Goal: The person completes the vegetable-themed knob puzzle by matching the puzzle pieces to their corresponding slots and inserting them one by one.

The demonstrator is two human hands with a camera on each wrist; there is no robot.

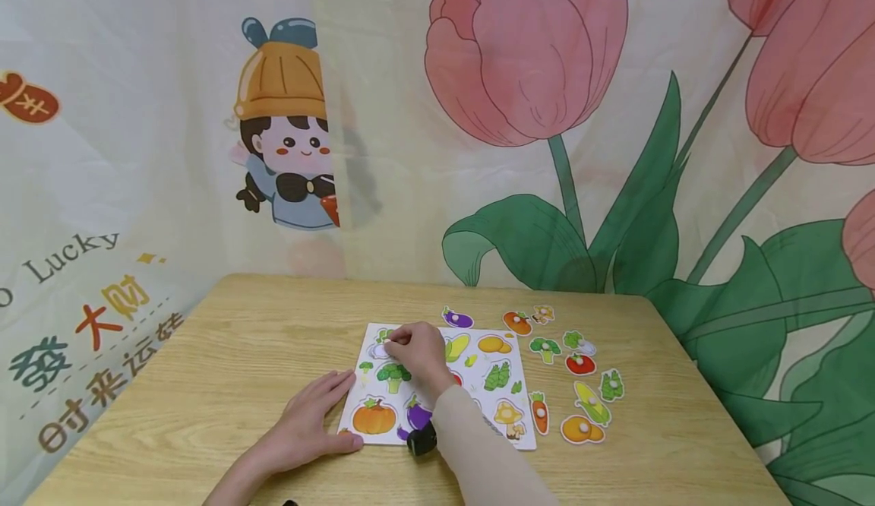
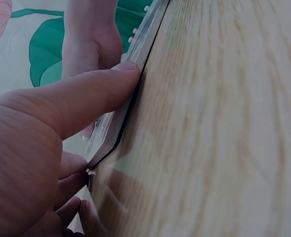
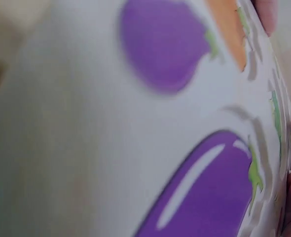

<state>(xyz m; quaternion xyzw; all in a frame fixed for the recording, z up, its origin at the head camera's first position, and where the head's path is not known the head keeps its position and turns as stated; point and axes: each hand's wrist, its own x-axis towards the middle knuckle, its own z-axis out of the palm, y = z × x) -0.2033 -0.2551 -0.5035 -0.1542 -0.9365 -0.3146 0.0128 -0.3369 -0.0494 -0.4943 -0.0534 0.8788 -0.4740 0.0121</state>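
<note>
Right now I watch the right hand at the far-left corner of the board, its thumb and fingertips narrowed together over the turnip picture; whether they pinch a piece I cannot tell. The left hand is spread wide around the board's near-left corner, thumb on the near edge, fingers against the left one, and the board lies on the table.

To work this corner well, I would bring the fingertips straight down, turn slightly to match the outline, and press lightly, with the left hand bracing rather than pushing the board askew.

As for edges, the sleeve crosses the board's near side and the black device hangs low over it, so I would lift the wrist before swinging sideways. Right of the board, the carrot lies just beside the edge, with the corn and potato farther out; the eggplant sits close beyond the far edge. I judge the roomiest way out is left of the board, over bare wood.
</note>
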